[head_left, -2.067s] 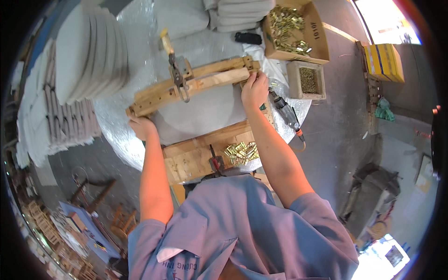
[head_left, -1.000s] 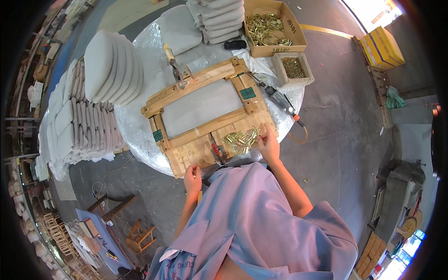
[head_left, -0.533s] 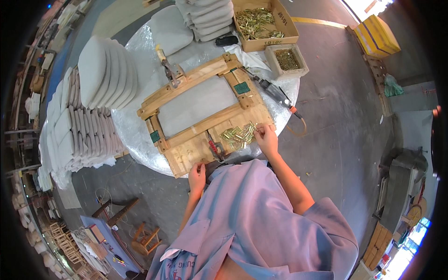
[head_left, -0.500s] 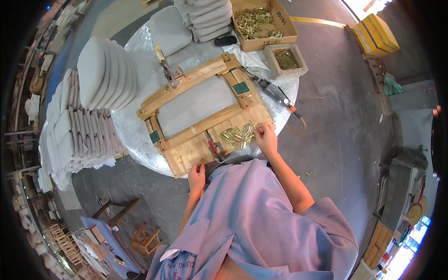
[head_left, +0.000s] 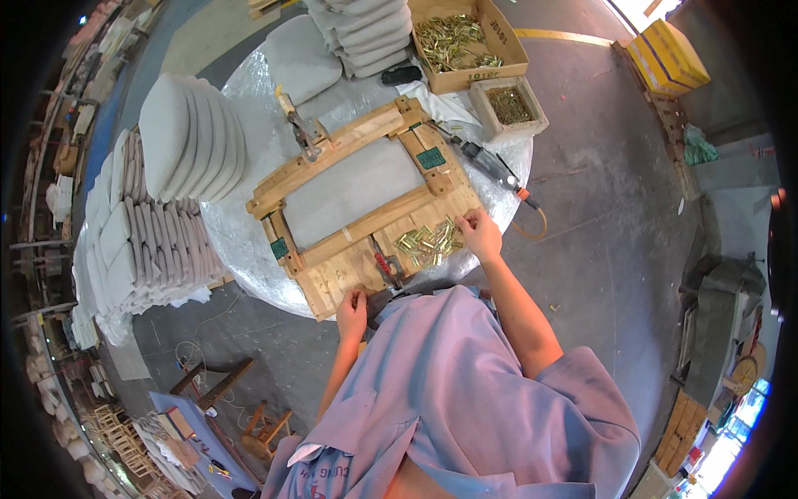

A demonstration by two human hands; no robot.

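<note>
Right hand point(head_left: 482, 235) by gold fittings point(head_left: 430, 242), left hand point(head_left: 352, 313), grips unclear

Grey floor point(head_left: 582, 274) (yellow stripe point(head_left: 565, 36)), wooden stool point(head_left: 257, 449), bright opening point(head_left: 642, 10)

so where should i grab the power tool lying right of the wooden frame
The power tool is probably best gripped around its thick dark middle, from its right side with the right hand. It lies slanted, thin bit toward the upper left, orange fitting and hose at the other end, with the wooden frame close on its left.
</note>
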